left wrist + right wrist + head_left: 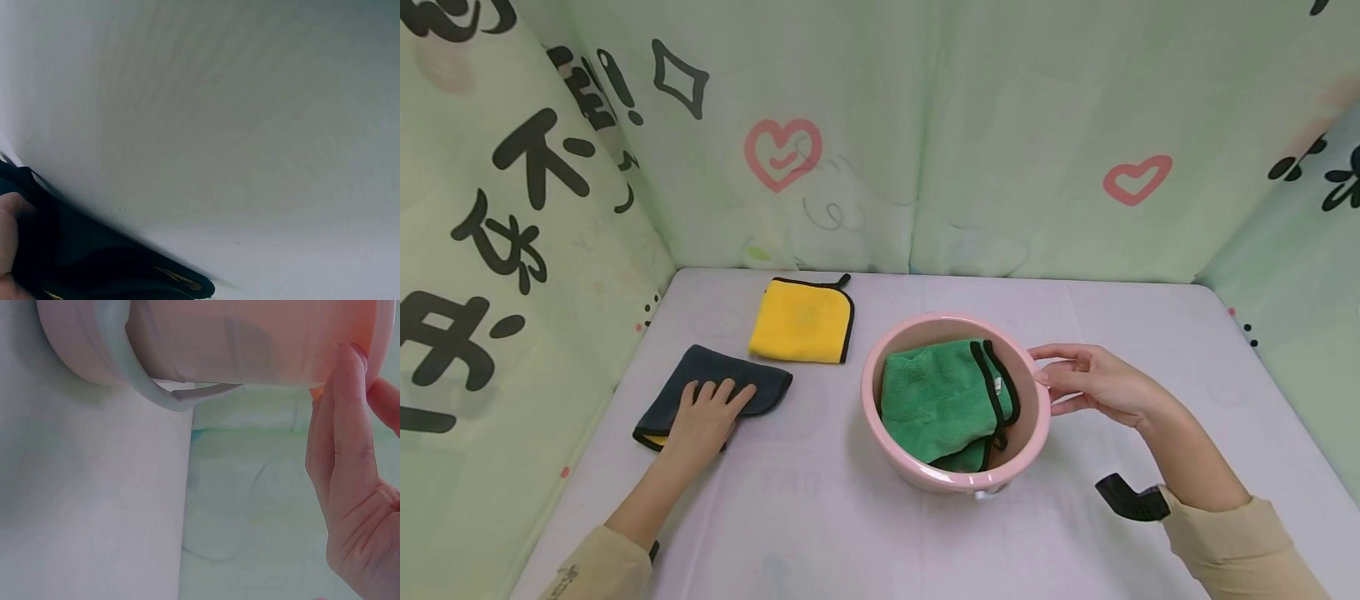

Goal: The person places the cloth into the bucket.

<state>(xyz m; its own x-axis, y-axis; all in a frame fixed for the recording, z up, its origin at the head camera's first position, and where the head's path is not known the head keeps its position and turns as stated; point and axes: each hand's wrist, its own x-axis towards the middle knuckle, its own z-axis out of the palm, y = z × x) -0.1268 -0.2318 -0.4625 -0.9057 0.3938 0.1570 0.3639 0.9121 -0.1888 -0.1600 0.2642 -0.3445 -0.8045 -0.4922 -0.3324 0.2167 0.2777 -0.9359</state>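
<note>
My left hand (703, 421) rests on a folded dark navy cloth (730, 375) at the left, fingers spread over its top. A bit of yellow shows at that cloth's near corner. In the left wrist view the dark cloth (94, 244) and part of a digit appear at the lower left. A pink bucket (874, 417) stands right of centre, holding a folded green cloth (932, 392) with black edging. At the bucket's right side, my right hand (1097, 383) pinches the rim, fingers below it and thumb at the edge, as the right wrist view shows.
A folded yellow cloth (805, 321) with black trim and a loop lies at the back, left of the bucket. The bucket's pale handle (147, 387) hangs along its side. A printed green curtain (1000, 125) surrounds the white-covered table (820, 517).
</note>
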